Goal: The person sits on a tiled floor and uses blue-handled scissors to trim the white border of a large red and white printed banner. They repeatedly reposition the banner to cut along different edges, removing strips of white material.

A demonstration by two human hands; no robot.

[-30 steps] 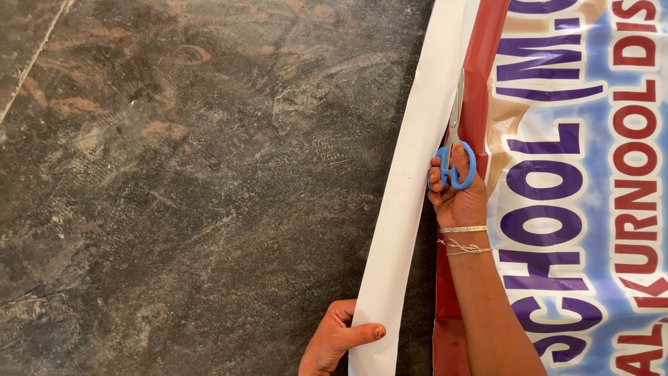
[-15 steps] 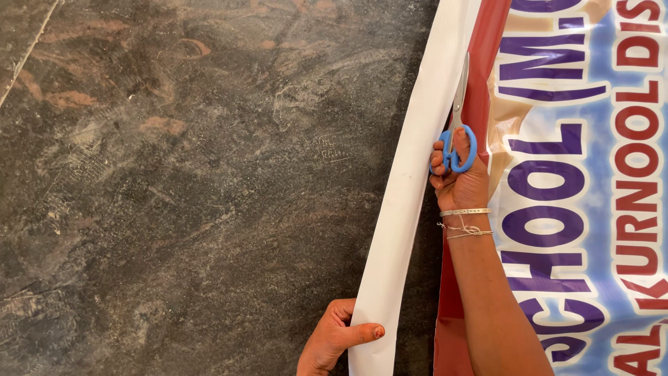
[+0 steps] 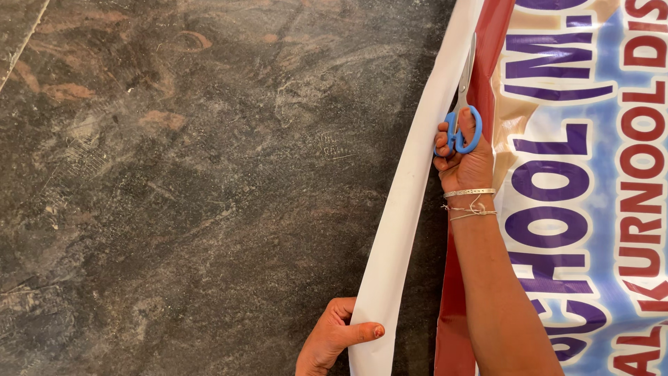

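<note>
Scissors advanced up banner, right fingers through handles.

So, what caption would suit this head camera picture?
Right hand cuts a white strip off a printed banner with blue-handled scissors; left hand holds it.

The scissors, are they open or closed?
Cannot tell for sure. The scissors blades look like one thin line, nearly closed, between the white strip and banner, held by the right hand.

Single head camera looks straight down, close over floor
</note>
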